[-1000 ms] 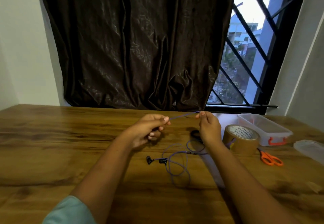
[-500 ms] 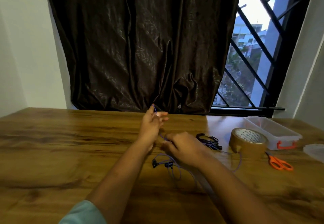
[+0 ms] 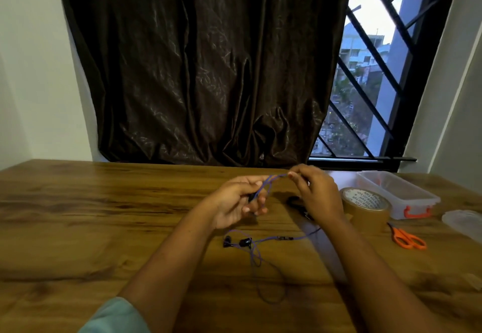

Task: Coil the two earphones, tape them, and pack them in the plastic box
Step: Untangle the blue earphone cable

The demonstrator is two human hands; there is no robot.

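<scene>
the purple earphone is a thin, limp cord, part in the air and part on the wooden surface, whose grain is streaked brown. the left hand is curled round a few strands of it, palm turned up, with a small dark piece against the fingers that may be the plug. the right hand pinches the same cord at its fingertips, close to the left. the short stretch between the two hands runs left to right and rises a little toward the right.

below the hands the rest of the cord lies across the surface, its long axis also left to right. two dark rounded buds sit at its left end, and a slack loop trails toward the person.

a second earphone, dark and bunched, lies just beyond the right hand, partly hidden by it. to the right stand a squat roll of glossy brown tape, a clear rectangular plastic box with an orange latch, open at the top, and its clear lid nearer the edge. orange-handled scissors lie flat, blades pointing toward the tape. behind hangs a dark creased curtain.
</scene>
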